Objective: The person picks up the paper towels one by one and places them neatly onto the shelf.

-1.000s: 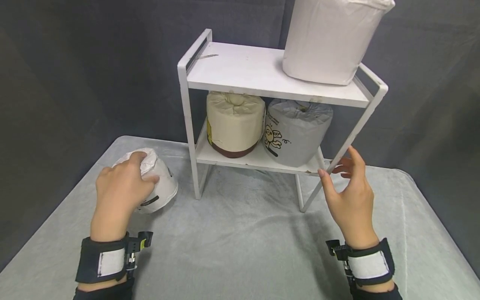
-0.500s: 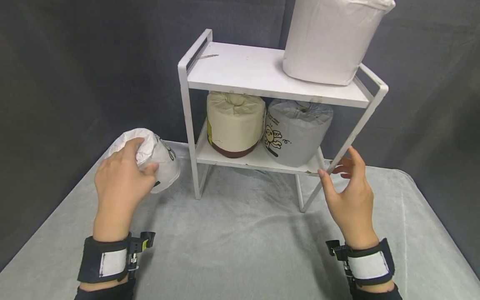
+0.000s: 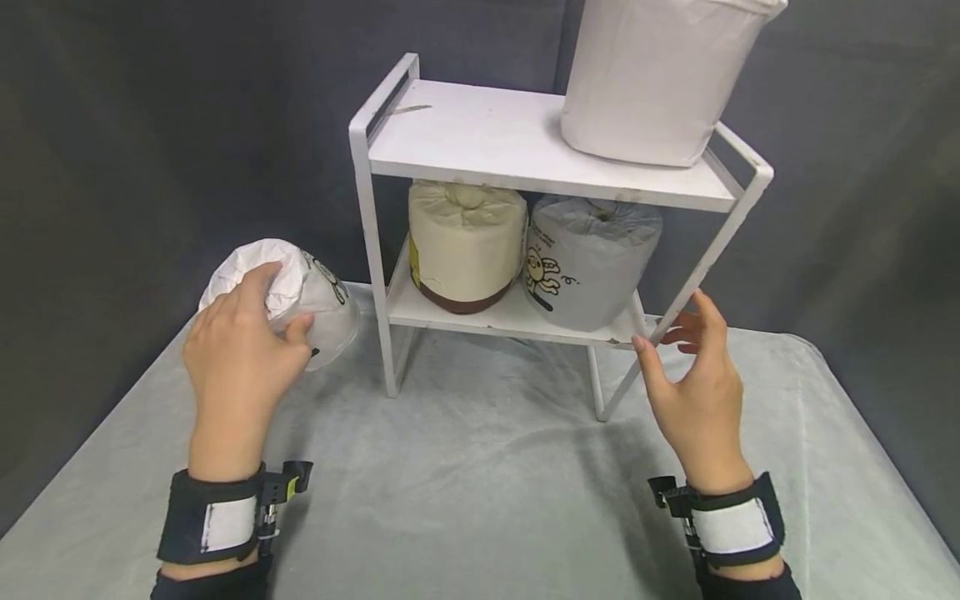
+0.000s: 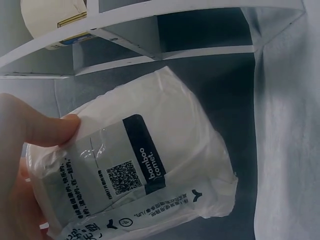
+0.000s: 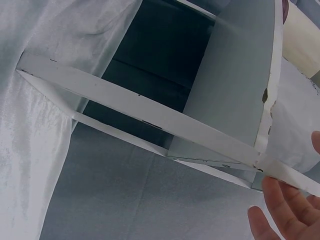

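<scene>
My left hand [image 3: 243,354] holds a toilet roll [image 3: 318,321] in white wrapping, tilted and raised above the table, left of a white two-tier shelf rack [image 3: 487,129]. In the left wrist view, the roll [image 4: 140,155] shows a printed label with a QR code; the thumb presses its near end. My right hand [image 3: 701,383] is at the rack's right front post, thumb on one side and fingers bent round the other. The right wrist view has the fingers [image 5: 285,200] against that post.
A cream wrapped roll [image 3: 467,250] and a white one with a cartoon print [image 3: 592,267] stand side by side on the lower shelf. One larger white package [image 3: 652,83] sits at the upper shelf's right end. Grey cloth covers the table [image 3: 480,492]; dark curtains [image 3: 150,125] hang behind.
My left hand has lifted the toilet roll from the table, upward and slightly away. The right hand stays at the rack's post. The whole head view has shifted slightly.
</scene>
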`<state>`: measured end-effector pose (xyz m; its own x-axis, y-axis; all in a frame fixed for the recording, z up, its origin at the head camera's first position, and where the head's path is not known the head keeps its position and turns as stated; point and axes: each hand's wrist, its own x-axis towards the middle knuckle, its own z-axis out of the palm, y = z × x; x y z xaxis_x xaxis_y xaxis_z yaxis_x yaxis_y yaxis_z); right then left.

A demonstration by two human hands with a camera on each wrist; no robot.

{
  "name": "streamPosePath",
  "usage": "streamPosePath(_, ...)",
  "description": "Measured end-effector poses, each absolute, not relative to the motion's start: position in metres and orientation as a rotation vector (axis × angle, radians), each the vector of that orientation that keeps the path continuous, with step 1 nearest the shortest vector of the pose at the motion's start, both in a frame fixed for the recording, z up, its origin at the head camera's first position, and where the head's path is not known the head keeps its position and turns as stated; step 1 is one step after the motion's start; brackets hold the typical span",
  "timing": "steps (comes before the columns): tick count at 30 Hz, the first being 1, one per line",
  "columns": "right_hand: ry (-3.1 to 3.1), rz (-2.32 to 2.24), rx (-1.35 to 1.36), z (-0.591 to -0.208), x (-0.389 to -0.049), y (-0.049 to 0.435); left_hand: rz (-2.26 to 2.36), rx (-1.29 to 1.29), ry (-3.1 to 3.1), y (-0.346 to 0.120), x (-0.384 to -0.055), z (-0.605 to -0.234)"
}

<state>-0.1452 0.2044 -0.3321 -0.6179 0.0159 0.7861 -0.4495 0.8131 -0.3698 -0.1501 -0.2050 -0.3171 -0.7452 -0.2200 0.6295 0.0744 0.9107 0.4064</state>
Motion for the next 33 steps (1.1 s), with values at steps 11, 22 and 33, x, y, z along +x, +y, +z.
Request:
streamPosePath(11, -2.145, 0.685, 0.323, -0.334, -0.147, 0.205, -0.476, -0.018, -2.296, -0.205, -0.152, -0.316)
streamPosePath(22, -2.14, 0.676, 0.329, -0.334, -0.147, 0.206, -0.357, -0.168, -2.226, -0.215, -0.151, -0.311)
streamPosePath(33, -2.148, 0.675, 0.334, -0.334, -0.147, 0.206, -0.345, -0.252, -2.226, -0.223, -0.142, -0.297)
